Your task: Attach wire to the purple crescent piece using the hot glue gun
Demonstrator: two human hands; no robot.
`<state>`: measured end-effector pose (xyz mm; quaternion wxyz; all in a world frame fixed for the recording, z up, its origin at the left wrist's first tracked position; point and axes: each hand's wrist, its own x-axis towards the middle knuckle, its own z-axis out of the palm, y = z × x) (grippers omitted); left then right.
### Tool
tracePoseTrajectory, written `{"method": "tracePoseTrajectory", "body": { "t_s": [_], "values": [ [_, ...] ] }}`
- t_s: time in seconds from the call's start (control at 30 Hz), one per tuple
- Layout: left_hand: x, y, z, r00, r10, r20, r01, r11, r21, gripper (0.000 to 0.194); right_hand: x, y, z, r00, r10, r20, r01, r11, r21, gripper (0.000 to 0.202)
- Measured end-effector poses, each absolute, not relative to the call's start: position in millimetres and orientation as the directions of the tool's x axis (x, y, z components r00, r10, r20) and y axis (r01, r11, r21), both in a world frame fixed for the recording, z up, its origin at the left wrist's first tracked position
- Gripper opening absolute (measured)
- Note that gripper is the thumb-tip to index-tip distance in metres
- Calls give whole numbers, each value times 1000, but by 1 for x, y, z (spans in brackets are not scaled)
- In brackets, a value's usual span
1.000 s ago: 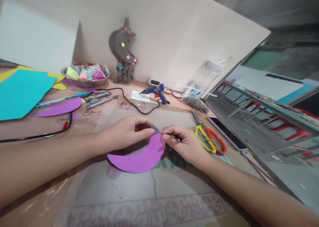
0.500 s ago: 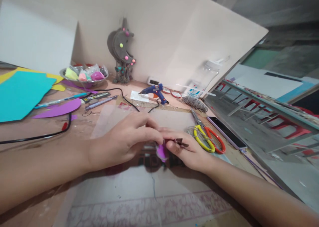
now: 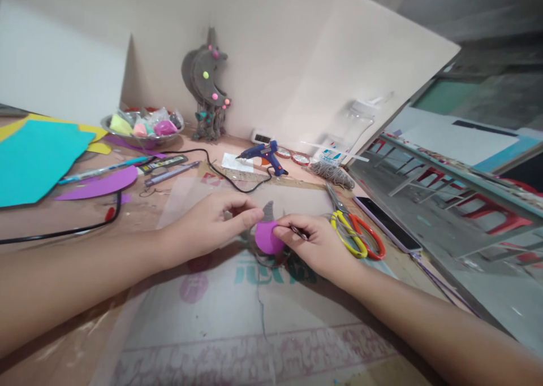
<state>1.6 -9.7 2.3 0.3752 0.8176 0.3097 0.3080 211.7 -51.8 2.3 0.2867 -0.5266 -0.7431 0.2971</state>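
Observation:
My right hand pinches the edge of a small rounded purple paper piece between thumb and forefinger. A thin dark bit shows among its curled fingers, too small to name. My left hand has thumb and fingertips together at a grey fuzzy piece, which rises to a point behind the purple paper. How far the grey piece extends below is hidden. Both hands are just above a translucent printed sheet on the table. To the right of my right hand lie scissors with yellow and orange handles.
Behind my hands is a blue glue gun with its black cord. A phone and grey yarn lie to the right. A bowl of colored clay packs, turquoise paper and a grey moon ornament stand leftward.
The purple paper has turned its flat face into view, and the grey piece's tip now shows above it. My right fingers have curled into a pinch; my left hand has shifted slightly left.

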Motion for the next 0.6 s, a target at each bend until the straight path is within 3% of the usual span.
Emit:
{"method": "tracePoseTrajectory", "body": {
  "t_s": [0.27,0.6],
  "values": [
    [4,-8,-2,630,757,177,270,-426,863,29,208,-59,4,-333,916,224,672,397,-626,17],
    [5,-9,-2,665,729,164,299,-461,836,28,207,-63,4,-340,922,184,664,373,-648,16]
  ]
}}
